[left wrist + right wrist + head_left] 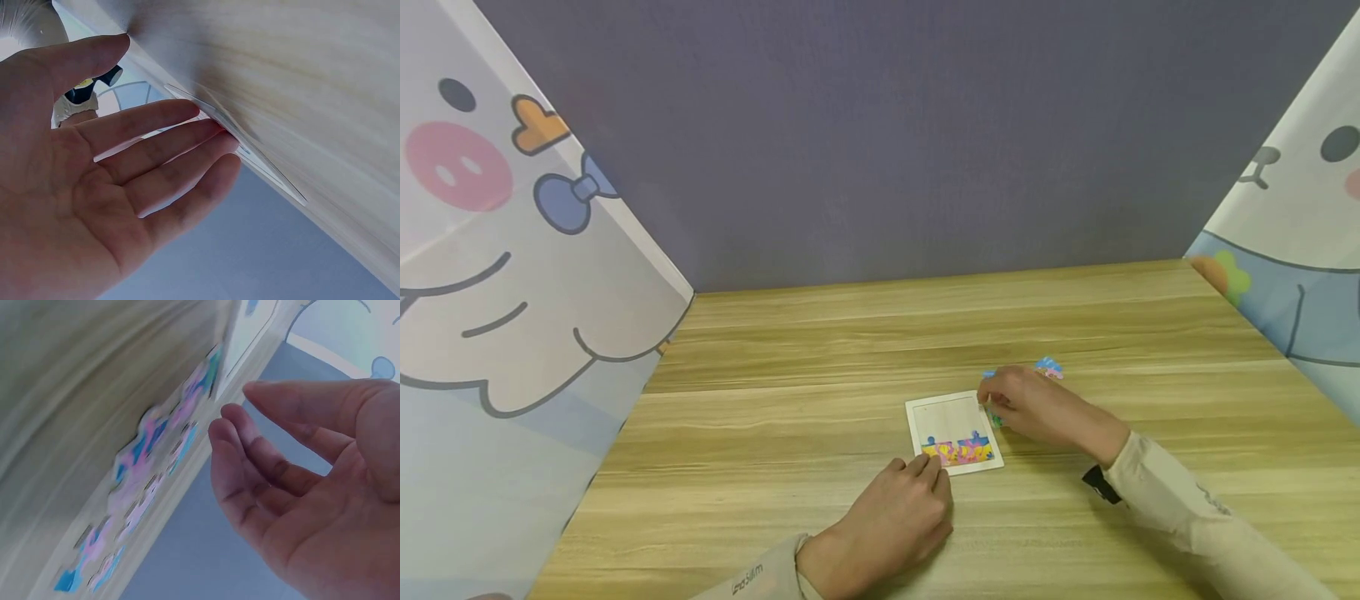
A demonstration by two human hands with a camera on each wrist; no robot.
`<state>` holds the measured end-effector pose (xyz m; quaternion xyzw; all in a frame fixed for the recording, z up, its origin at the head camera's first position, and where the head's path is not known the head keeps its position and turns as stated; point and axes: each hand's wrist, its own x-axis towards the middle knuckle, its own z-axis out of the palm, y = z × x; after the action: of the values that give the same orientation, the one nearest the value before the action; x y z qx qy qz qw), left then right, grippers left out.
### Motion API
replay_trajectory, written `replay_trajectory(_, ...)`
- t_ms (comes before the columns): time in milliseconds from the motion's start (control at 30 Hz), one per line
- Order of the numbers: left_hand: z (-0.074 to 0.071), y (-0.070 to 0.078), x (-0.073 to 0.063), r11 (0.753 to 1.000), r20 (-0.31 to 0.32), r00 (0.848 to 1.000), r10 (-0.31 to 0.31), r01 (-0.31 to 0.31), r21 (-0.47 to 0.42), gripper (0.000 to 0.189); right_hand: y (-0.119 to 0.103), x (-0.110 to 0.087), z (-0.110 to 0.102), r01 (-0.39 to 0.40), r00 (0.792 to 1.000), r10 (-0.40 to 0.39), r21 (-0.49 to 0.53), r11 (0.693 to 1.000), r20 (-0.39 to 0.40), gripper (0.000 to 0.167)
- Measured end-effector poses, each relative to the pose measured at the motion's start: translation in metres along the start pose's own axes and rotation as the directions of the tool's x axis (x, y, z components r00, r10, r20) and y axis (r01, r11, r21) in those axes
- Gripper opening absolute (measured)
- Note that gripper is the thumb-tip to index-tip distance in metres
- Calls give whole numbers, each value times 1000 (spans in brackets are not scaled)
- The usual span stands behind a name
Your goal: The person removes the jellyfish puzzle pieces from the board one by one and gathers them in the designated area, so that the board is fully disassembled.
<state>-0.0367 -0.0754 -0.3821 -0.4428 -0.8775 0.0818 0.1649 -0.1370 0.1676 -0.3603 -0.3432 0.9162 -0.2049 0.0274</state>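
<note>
A square white puzzle tray [912, 421] lies flat on the table, with joined yellow, pink and blue jigsaw pieces [958, 451] along its near side. The fingertips of my left hand [898, 512] rest on the tray's near left edge; its fingers are fairly straight in the left wrist view. Just right of the tray, my right hand [1041, 406] hovers by loose jigsaw pieces [140, 450]. Its thumb and fingers are loosely bent, with nothing between them in the right wrist view. In the head view this hand hides most of the loose pieces, though a blue-and-pink piece [1049, 367] shows beyond it.
The wood-grain table [760, 417] reaches back to a plain grey panel [880, 142]. Side panels with cartoon animals [512, 275] stand at the left and right. A black strap [1101, 484] hangs at the right sleeve.
</note>
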Motion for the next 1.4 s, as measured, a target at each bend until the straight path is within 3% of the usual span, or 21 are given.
replay_trajectory(167, -1, 0, 0, 1000, 0, 1000, 1, -1, 0, 33, -7, -1, 3, 45, 999, -45, 14, 999, 8, 18)
replay_trajectory(433, -3, 0, 0, 1000, 20, 1000, 4, -4, -1, 35, -14, -1, 4, 23, 999, -23, 10, 1000, 46, 17)
replay_trajectory(733, -3, 0, 0, 1000, 17, 1000, 6, -6, 5, 35, -22, 1, 12, 80, 993, -84, 49, 996, 81, 16)
replay_trajectory(1067, -5, 0, -4, 1000, 87, 996, -2, 0, 17, 46, -32, -6, 14, 22, 985, -24, 17, 1000, 173, 30)
replay_trajectory(1400, -11, -1, -6, 1000, 94, 996, 10, -12, 22, 45, -32, -9, 14, 49, 987, -51, 17, 999, 153, 27)
